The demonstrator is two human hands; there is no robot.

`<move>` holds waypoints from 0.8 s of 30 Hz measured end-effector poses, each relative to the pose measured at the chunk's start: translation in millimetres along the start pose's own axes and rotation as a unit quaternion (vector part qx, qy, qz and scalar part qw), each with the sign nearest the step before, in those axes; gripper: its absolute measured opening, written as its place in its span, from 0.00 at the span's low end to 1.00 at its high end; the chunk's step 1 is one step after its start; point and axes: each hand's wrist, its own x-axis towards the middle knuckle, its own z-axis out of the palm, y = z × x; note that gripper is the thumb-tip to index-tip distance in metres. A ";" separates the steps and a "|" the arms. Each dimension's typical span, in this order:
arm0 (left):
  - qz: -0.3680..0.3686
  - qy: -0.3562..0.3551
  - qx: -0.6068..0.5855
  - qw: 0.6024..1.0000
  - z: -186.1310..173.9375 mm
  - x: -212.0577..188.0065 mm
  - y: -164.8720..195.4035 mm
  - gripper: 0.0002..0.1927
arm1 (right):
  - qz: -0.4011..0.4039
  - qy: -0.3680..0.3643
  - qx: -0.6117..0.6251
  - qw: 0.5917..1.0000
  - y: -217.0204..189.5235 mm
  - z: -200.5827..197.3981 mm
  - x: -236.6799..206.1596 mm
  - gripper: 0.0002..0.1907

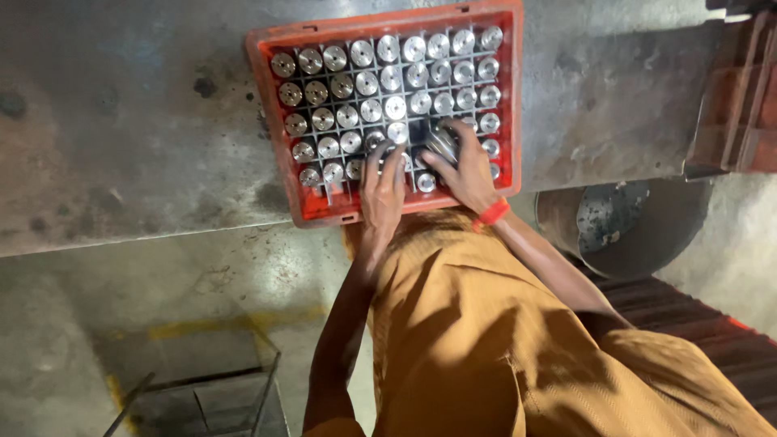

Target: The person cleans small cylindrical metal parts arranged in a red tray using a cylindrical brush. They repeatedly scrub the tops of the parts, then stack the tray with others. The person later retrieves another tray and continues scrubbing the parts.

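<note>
I have my right hand (463,166) closed on a steel cylinder (442,139) near the red crate's (510,89) near-right corner on the desk (121,121); my left hand (382,188) rests open-fingered on neighbouring cylinders. Lifting needs a straight pull clear of the dividers.

Our left hand (382,193) resting fingers on shiny metal cylinders (380,81) in a red divided crate (267,97), our right hand (461,166) gripping one metal cylinder (441,139) near crate's front, grey stained tabletop (121,121) beneath, round metal bin (631,222) to the right
</note>
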 end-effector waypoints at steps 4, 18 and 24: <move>-0.032 0.036 -0.012 0.999 -18.0 0.1 12.9 0.10 | -0.076 -0.039 -0.096 0.992 -27.4 -9.4 4.9 0.23; -0.052 -0.056 0.234 0.969 -12.2 9.1 25.7 0.21 | -0.103 0.001 -0.233 0.967 -36.5 -6.8 -1.2 0.23; -0.051 -0.041 0.216 0.974 -6.7 6.4 18.7 0.21 | -0.102 -0.039 -0.151 0.983 -32.2 -18.5 1.7 0.28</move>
